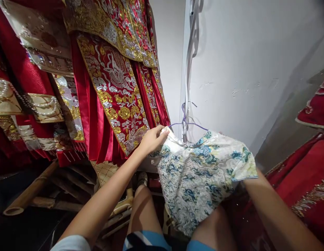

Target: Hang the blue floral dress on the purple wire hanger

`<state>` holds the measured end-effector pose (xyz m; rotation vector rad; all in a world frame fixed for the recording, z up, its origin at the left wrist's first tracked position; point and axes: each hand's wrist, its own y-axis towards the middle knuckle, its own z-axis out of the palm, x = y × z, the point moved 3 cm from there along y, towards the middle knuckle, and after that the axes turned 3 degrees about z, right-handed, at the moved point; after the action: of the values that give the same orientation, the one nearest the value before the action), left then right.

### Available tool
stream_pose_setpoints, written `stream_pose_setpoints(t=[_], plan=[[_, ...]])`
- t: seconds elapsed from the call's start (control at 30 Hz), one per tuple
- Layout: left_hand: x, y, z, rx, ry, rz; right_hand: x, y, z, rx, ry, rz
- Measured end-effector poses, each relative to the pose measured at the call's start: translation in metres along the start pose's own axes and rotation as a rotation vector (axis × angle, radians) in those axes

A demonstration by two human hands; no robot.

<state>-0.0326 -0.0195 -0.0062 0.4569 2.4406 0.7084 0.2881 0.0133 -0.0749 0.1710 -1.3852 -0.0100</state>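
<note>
A white garment with blue and green patterns [195, 174] hangs on a thin purple wire hanger [183, 120] in front of me, above my thighs. My left hand [154, 139] pinches the garment's left shoulder near the collar, thumb on top, beside the hanger's left arm. Behind the right sleeve, my right hand is almost wholly hidden; only a fingertip [221, 133] shows at the right shoulder's top edge, and my forearm comes out below the sleeve. What its fingers do cannot be seen.
Red embroidered garments with gold and silver sequins [120, 87] hang at the left. More red garments [305, 170] are at the right. A pale wall [243, 62] with white cables [189, 62] stands behind. Bamboo poles [33, 188] lie at the lower left.
</note>
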Motion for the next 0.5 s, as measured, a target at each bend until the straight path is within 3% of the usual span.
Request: stream_pose_setpoints(t=[0.1, 0.17, 0.3, 0.43, 0.5], plan=[[0.006, -0.006, -0.001, -0.017, 0.088, -0.060, -0.009, -0.005, -0.021, -0.052, 0.180, 0.264], [0.010, -0.007, 0.000, -0.034, 0.116, -0.080, -0.014, -0.012, -0.030, -0.108, 0.298, 0.325], [0.015, -0.004, 0.003, -0.103, 0.115, -0.090, -0.003, -0.018, -0.022, -0.069, 0.332, 0.258], [0.015, 0.002, -0.001, -0.143, 0.108, -0.114, 0.037, -0.016, 0.003, -0.123, 0.340, 0.060], [0.016, 0.003, -0.005, -0.183, 0.097, -0.143, 0.053, -0.025, 0.022, -0.074, 0.322, -0.008]])
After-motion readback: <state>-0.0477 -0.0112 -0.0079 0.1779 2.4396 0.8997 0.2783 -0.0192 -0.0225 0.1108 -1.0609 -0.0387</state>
